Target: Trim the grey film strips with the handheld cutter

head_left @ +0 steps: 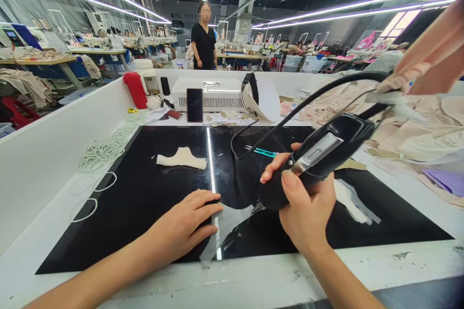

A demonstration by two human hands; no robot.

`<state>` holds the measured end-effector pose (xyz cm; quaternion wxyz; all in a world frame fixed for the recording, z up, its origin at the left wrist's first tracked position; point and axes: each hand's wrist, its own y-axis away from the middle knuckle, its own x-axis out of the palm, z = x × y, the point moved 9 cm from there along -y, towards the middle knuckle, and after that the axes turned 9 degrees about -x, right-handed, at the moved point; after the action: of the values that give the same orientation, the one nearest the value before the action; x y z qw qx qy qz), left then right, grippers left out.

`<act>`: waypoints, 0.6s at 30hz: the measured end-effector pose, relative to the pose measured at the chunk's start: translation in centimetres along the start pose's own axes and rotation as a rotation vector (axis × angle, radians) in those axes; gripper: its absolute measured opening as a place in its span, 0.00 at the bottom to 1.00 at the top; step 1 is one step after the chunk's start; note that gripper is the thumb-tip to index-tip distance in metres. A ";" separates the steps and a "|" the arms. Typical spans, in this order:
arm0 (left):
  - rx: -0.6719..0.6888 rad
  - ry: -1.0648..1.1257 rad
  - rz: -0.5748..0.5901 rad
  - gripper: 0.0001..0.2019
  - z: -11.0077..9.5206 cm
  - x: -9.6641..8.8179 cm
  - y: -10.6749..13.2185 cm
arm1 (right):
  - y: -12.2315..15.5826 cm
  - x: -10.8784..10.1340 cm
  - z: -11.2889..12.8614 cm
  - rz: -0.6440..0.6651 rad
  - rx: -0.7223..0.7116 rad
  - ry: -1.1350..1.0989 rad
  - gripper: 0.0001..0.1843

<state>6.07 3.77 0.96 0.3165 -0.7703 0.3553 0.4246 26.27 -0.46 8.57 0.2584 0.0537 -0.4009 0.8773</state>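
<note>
My right hand (308,207) is wrapped round a black corded hot knife (311,154) with a silver lever on its side. Its narrow metal tip points down and left, meeting the right corner of a thin, grey, translucent sheet piece (232,217). Fingers spread and flat, my left hand (188,222) presses on that piece's left side against a glossy black board (137,222). Farther back on the board lies a cream fabric piece (183,158). To the right of my right hand rest white and grey cut pieces (353,200).
Teal-handled snips (264,152) lie behind the knife, near its looping cord (235,142). Green elastic loops (97,152) are heaped at left. At the back stand a phone (195,105) and a white vented box (177,94). Fabric (333,101) is piled right; a person (203,41) stands beyond.
</note>
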 end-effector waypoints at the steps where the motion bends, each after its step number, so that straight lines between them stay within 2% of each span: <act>1: -0.004 0.000 0.004 0.18 0.0 0.0 0.0 | 0.0 0.0 0.0 0.004 0.000 0.001 0.17; 7: 0.006 -0.001 0.015 0.17 0.0 0.0 0.0 | 0.0 -0.1 -0.1 0.002 0.004 0.003 0.18; 11: 0.040 0.021 -0.023 0.16 -0.2 -0.7 0.1 | -0.3 0.1 0.0 -0.005 0.018 -0.008 0.18; 15: 0.097 0.000 -0.033 0.12 -1.7 -1.2 -0.9 | -0.6 -0.1 0.3 -0.020 0.010 -0.005 0.17; 18: 0.166 -0.018 0.006 0.13 -3.4 -0.6 -2.3 | -0.5 -0.2 0.2 -0.020 0.020 -0.004 0.17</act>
<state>9.20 2.51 3.46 0.3813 -0.7364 0.3888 0.4015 26.69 -0.43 8.95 0.2658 0.0619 -0.3920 0.8786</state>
